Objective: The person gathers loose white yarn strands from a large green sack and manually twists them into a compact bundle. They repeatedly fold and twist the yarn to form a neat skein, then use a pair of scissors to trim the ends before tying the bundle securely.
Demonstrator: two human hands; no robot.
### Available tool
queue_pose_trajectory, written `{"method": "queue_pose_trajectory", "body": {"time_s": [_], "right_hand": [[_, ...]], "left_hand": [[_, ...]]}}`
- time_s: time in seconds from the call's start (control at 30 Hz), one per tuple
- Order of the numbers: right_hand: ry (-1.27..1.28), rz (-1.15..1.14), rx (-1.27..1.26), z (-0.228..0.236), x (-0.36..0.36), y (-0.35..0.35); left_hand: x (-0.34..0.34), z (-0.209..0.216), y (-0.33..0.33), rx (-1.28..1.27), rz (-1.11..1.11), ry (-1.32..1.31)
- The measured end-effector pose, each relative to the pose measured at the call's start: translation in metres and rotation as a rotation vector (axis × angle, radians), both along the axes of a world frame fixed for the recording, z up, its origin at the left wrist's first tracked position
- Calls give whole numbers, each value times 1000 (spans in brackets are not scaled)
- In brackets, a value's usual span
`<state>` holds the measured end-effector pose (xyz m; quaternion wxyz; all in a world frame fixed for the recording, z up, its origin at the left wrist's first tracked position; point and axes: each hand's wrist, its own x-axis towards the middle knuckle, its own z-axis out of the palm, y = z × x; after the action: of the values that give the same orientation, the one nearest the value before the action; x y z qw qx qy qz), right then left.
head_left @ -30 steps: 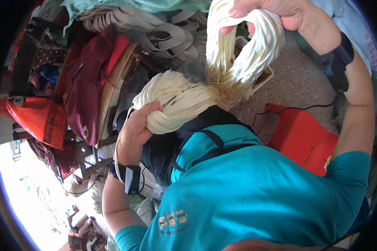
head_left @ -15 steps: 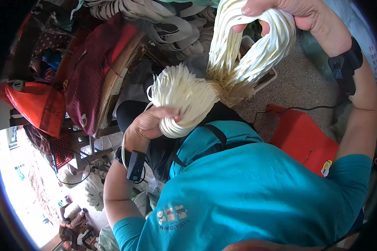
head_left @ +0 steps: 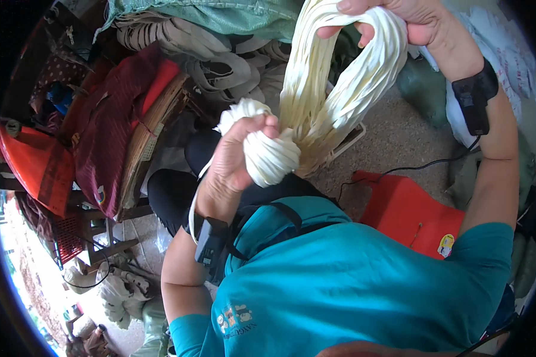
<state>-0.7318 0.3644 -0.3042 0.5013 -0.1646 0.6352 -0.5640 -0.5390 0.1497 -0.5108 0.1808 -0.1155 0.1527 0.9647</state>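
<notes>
A thick hank of cream-white flat cords (head_left: pixel 363 83) stretches between my two hands. My right hand (head_left: pixel 414 18), up at the top edge, is closed on its upper bend, so that the cords hang down from it in a long open loop. Lower and to the left, my left hand (head_left: pixel 226 157) is wrapped round the other end. There the cords bulge in a tight, folded bunch (head_left: pixel 271 157) beside the fingers, and a smaller tuft shows above them. A single loose strand trails down along my left wrist. Small black devices are strapped to both my wrists.
A red plastic seat (head_left: pixel 393 208) stands on the speckled floor to the right, with a black cable beside it. At left are a dark red cloth (head_left: pixel 110 131) over a wooden board and an orange-red bag (head_left: pixel 39 166). Coiled grey strips (head_left: pixel 173 38) and a green sack (head_left: pixel 220 18) lie beyond.
My left hand has lifted slightly and turned, its fingers closing round the hank. The spread-out end of the cords is now gathered into a compact bunch. My right hand keeps its hold.
</notes>
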Motion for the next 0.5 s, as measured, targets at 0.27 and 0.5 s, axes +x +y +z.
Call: {"method": "queue_pose_trajectory", "body": {"time_s": [0.27, 0.5], "right_hand": [[453, 182, -130, -24, 36, -17], [735, 558, -63, -44, 103, 0]], "left_hand": [[-23, -15, 49, 180, -126, -38], [-30, -49, 40, 80, -193, 213]]}}
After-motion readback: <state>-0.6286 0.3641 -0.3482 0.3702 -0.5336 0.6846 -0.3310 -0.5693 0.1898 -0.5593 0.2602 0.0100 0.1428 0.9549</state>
